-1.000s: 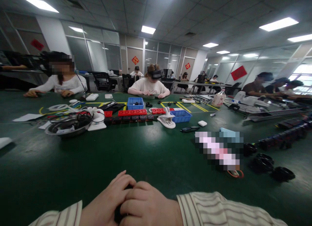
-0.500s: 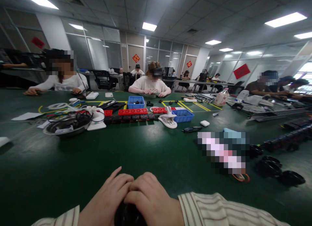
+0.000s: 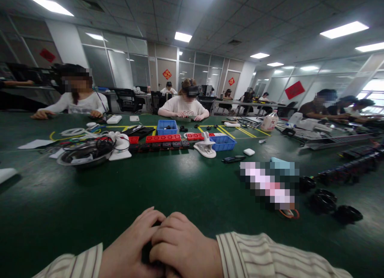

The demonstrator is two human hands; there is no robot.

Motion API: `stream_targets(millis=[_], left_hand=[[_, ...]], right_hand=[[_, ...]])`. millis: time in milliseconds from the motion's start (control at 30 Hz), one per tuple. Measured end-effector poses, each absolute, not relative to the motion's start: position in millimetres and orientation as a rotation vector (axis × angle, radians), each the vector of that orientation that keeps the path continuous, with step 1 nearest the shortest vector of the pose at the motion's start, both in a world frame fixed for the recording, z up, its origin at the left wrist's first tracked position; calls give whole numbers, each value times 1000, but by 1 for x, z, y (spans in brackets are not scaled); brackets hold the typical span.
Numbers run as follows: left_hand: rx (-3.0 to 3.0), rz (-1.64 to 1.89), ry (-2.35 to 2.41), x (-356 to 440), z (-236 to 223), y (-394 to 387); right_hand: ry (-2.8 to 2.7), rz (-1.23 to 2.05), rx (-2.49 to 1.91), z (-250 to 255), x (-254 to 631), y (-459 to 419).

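At the bottom middle, my left hand (image 3: 135,246) and my right hand (image 3: 183,246) are close together over the green table (image 3: 120,190). Between them shows a dark strip of a black rounded part (image 3: 147,252), mostly covered by my fingers, so its kind cannot be made out. My left hand is curled along its left side. The fingers of my right hand are bent over it from the right and touch the left fingers. Nearest to the right stand several glossy black ring-shaped parts (image 3: 349,214).
Ahead lie a metal bowl (image 3: 70,160) with cables, a row of red parts (image 3: 163,138), a white clip stand (image 3: 205,150), two blue bins (image 3: 223,144) and a white case (image 3: 249,152). A blurred pink item (image 3: 267,186) lies right. Co-workers sit across the table.
My fingers have closed further over the black part, so less of it shows. My left hand's raised finger has come down. The view has shifted slightly to the right.
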State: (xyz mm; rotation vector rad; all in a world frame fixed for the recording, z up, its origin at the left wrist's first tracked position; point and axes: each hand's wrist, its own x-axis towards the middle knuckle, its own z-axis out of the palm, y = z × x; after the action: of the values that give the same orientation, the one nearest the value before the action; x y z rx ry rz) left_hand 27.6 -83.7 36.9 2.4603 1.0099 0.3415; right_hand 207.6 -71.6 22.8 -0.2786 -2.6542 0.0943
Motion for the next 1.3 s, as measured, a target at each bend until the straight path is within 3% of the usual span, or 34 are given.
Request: stream_targets(millis=[133,400,600,967,1300], left_hand=[[2478,267,996,23,34,-83],[2556,265,1024,24,36,-83],[2487,284,1077,27,39,-83],[2428,295,1010,24,36,-82],[2437,357,1016,23,37,-83]], right_hand=[[-2624,82,-167,23,210,-70],[-2246,241,-436,19,206,-68],[-2369,154,-591,11,202,-68],[-2554,105,-126,23,208,-69],[-2232,200,-383,27,205,-65]])
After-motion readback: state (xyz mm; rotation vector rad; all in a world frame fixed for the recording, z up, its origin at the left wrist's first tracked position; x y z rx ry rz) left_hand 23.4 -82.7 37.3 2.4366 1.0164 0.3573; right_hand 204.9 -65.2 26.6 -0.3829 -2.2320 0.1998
